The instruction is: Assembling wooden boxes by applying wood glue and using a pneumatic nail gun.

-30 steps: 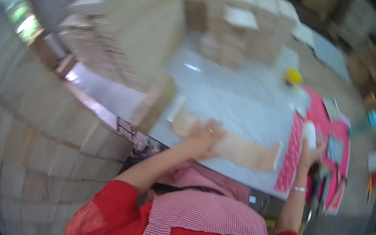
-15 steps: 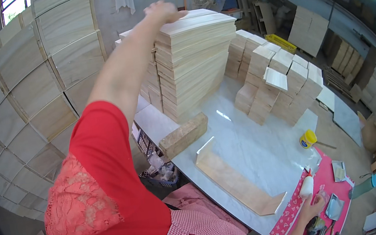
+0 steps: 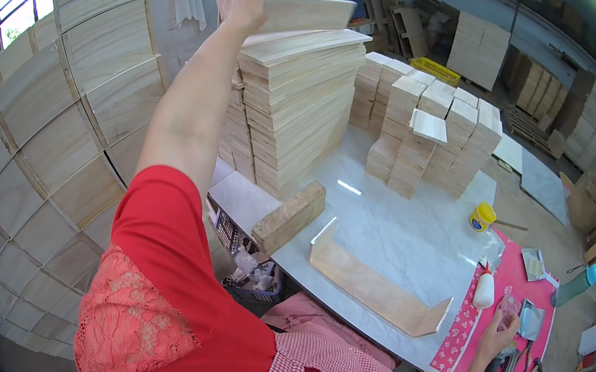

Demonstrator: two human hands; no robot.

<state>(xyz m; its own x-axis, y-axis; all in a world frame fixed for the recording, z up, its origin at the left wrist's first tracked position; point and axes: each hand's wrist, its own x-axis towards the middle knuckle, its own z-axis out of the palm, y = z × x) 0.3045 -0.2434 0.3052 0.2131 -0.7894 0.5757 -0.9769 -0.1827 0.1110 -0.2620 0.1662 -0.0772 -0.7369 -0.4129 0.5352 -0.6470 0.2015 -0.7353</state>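
Note:
My left hand [image 3: 243,9], arm stretched far out, grips the end of a thin wooden board [image 3: 307,13]. The board is tilted up off the tall stack of pale boards [image 3: 304,100]. At the lower right, my right hand [image 3: 499,333] rests over the pink mat [image 3: 513,261], its fingers curled beside a clear, crumpled-looking piece [image 3: 510,305]. What it holds is too small to make out. Between the hands, a long wooden board with short upright end pieces [image 3: 374,282] lies on the pale tabletop. A white glue bottle with a red tip [image 3: 484,289] is near my right hand.
A wood block [image 3: 290,218] lies at the table's left edge, above a basket [image 3: 257,281]. Stacks of small blocks [image 3: 432,127] stand at the back. A yellow tub [image 3: 481,216], a small tray [image 3: 530,321] and a teal bottle [image 3: 576,285] are on the right.
My left hand has closed on the top board and raised it off the stack at a tilt. My right hand stays over the pink mat, shifted slightly.

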